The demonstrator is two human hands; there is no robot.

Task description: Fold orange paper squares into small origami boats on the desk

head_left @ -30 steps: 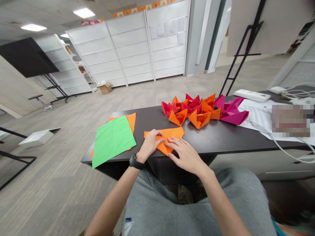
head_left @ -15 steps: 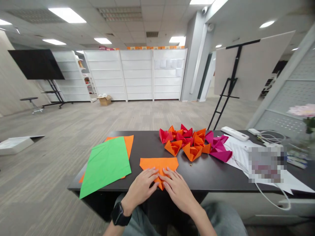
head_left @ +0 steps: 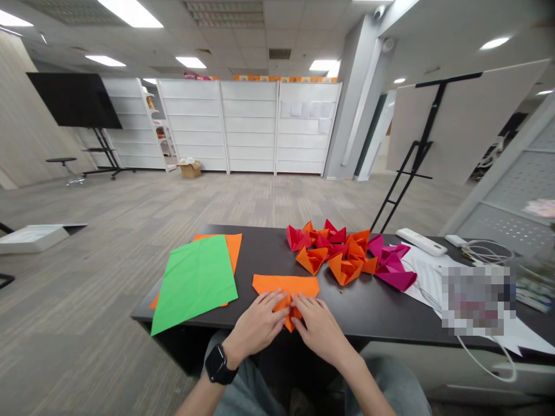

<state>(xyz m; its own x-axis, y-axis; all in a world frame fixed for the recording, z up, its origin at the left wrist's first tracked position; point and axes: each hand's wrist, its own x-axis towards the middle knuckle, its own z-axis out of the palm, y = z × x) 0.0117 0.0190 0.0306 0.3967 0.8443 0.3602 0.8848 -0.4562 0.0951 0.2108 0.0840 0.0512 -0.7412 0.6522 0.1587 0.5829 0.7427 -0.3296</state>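
Observation:
A partly folded orange paper [head_left: 286, 284] lies on the dark table [head_left: 381, 300] near its front edge. My left hand [head_left: 259, 323], with a black watch on the wrist, presses its fingers flat on the paper's near left part. My right hand [head_left: 318, 327] lies beside it, fingers stretched onto the paper's near point. The fingertips of both hands almost meet at the fold. Neither hand grips anything.
A green sheet [head_left: 195, 280] lies over orange sheets [head_left: 232, 245] at the table's left. Several folded paper boats [head_left: 347, 257] in orange, red and magenta sit behind. White papers, a remote [head_left: 421, 241] and cables lie at the right. An easel stands beyond.
The view has tilted up and levelled. My hands have drawn closer together over the near point of the orange paper, fingertips now nearly touching.

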